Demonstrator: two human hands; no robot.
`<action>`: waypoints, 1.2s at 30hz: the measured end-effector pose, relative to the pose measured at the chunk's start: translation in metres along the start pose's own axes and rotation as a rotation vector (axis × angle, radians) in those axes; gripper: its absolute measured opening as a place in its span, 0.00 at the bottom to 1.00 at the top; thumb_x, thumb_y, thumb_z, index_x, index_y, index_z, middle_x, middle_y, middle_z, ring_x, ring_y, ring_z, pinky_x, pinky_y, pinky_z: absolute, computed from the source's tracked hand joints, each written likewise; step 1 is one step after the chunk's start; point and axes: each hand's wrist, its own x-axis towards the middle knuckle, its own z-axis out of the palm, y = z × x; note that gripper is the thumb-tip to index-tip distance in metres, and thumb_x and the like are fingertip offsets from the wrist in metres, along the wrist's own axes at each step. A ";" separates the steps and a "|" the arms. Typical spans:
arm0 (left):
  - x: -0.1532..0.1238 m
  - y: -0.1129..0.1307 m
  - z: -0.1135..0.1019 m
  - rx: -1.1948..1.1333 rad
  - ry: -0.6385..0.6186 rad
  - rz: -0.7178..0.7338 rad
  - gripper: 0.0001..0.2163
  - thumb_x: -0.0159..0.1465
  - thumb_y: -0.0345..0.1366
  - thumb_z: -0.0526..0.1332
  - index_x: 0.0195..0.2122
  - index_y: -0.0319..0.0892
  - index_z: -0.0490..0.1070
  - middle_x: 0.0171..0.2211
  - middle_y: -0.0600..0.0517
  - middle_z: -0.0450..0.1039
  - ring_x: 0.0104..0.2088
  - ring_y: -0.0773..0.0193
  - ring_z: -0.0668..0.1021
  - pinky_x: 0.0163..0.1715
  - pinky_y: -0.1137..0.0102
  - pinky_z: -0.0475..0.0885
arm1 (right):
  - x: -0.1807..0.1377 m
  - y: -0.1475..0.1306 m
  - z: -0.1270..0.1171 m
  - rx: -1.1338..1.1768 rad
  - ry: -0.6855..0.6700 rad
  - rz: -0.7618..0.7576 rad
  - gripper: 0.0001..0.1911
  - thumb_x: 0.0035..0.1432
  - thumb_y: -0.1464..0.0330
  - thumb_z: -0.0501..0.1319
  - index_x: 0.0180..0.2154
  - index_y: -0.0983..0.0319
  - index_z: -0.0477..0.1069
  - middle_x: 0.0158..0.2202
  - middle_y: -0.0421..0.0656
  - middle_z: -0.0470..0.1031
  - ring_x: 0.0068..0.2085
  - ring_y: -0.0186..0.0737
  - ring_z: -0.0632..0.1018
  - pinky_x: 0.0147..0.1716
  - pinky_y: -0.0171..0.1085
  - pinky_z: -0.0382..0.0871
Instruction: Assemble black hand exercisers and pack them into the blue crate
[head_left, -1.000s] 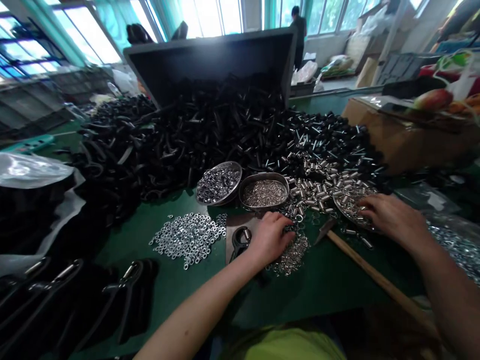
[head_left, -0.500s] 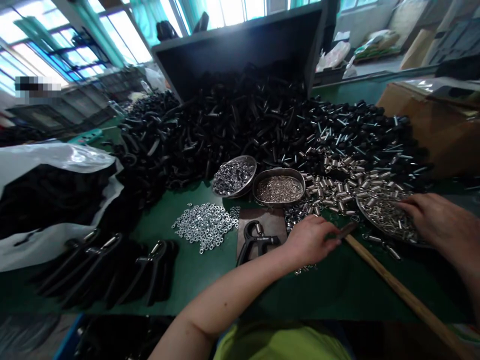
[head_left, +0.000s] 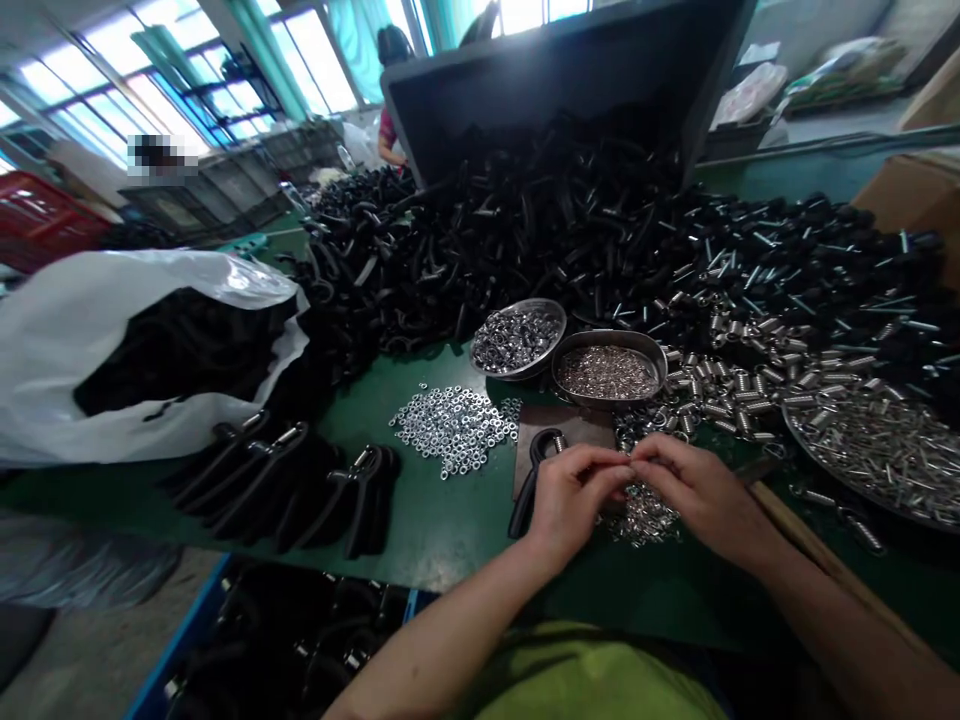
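Note:
My left hand (head_left: pixel 571 492) and my right hand (head_left: pixel 697 492) meet at the fingertips, both pinched. Whatever lies between them is too small or hidden to make out. Partly behind my left hand, a black hand gripper (head_left: pixel 530 490) with a coil spring rests on a metal plate (head_left: pixel 525 438). Below the fingertips is a scatter of small shiny metal parts (head_left: pixel 643 518). A wooden-handled tool (head_left: pixel 810 545) with a dark metal end lies beside my right hand, its handle partly covered by the forearm.
Washers or nuts (head_left: pixel 454 428) lie in a loose pile left of the plate. Behind stand a bowl of metal parts (head_left: pixel 517 340), an oval tin (head_left: pixel 661 375) and coil springs (head_left: pixel 739 385). Pins fill a wide dish (head_left: pixel 892 450). Assembled black grippers (head_left: pixel 277 490) stand by a white sack (head_left: pixel 45 360).
My right hand has left the dish of pins and moved left to meet my left hand. The left hand has come away from the tool's metal end. The view has swung left.

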 end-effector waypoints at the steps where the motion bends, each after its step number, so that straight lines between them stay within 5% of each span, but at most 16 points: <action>1: -0.002 -0.001 -0.010 -0.006 0.020 -0.019 0.09 0.57 0.40 0.63 0.34 0.40 0.75 0.28 0.52 0.75 0.25 0.67 0.76 0.26 0.73 0.73 | 0.005 -0.002 0.006 0.034 -0.031 0.017 0.11 0.59 0.62 0.52 0.30 0.60 0.67 0.23 0.38 0.69 0.25 0.34 0.69 0.25 0.33 0.61; 5: -0.001 -0.010 -0.054 0.067 0.116 -0.057 0.07 0.58 0.37 0.62 0.34 0.40 0.74 0.27 0.53 0.76 0.27 0.66 0.77 0.30 0.72 0.73 | 0.030 -0.002 0.025 0.033 -0.135 0.014 0.11 0.60 0.63 0.51 0.31 0.61 0.67 0.20 0.36 0.67 0.23 0.33 0.69 0.23 0.33 0.61; 10: 0.005 -0.026 -0.093 0.343 0.151 -0.023 0.06 0.57 0.35 0.61 0.33 0.40 0.75 0.29 0.52 0.75 0.27 0.66 0.76 0.31 0.72 0.72 | 0.070 0.010 0.043 -0.412 -0.063 -0.116 0.09 0.61 0.69 0.50 0.34 0.62 0.68 0.35 0.43 0.75 0.36 0.38 0.74 0.36 0.35 0.64; 16: 0.008 -0.029 -0.093 0.497 0.090 0.011 0.05 0.58 0.32 0.60 0.35 0.41 0.74 0.32 0.53 0.76 0.32 0.65 0.76 0.33 0.72 0.69 | 0.093 0.014 0.052 -0.639 -0.159 -0.155 0.08 0.61 0.69 0.53 0.33 0.62 0.68 0.34 0.46 0.75 0.37 0.42 0.75 0.33 0.36 0.63; 26: 0.018 -0.020 -0.090 0.644 -0.045 0.069 0.05 0.56 0.29 0.61 0.34 0.41 0.71 0.29 0.55 0.74 0.32 0.66 0.75 0.32 0.73 0.67 | 0.098 -0.025 0.073 -0.913 -0.279 -0.323 0.09 0.58 0.76 0.52 0.36 0.67 0.72 0.36 0.54 0.75 0.36 0.47 0.77 0.30 0.38 0.64; 31: 0.022 -0.015 -0.090 0.692 -0.065 0.063 0.05 0.56 0.29 0.61 0.34 0.42 0.70 0.29 0.55 0.74 0.31 0.66 0.75 0.31 0.73 0.67 | 0.081 -0.014 0.047 -0.933 -0.246 -0.318 0.11 0.61 0.71 0.52 0.43 0.62 0.70 0.39 0.48 0.75 0.38 0.45 0.77 0.27 0.37 0.65; 36: 0.025 -0.008 -0.088 0.850 -0.160 0.140 0.05 0.57 0.28 0.60 0.34 0.42 0.70 0.30 0.54 0.74 0.32 0.65 0.75 0.32 0.73 0.67 | -0.006 0.044 -0.015 -0.852 0.000 -0.087 0.15 0.61 0.59 0.50 0.45 0.55 0.68 0.42 0.45 0.75 0.36 0.48 0.77 0.24 0.41 0.67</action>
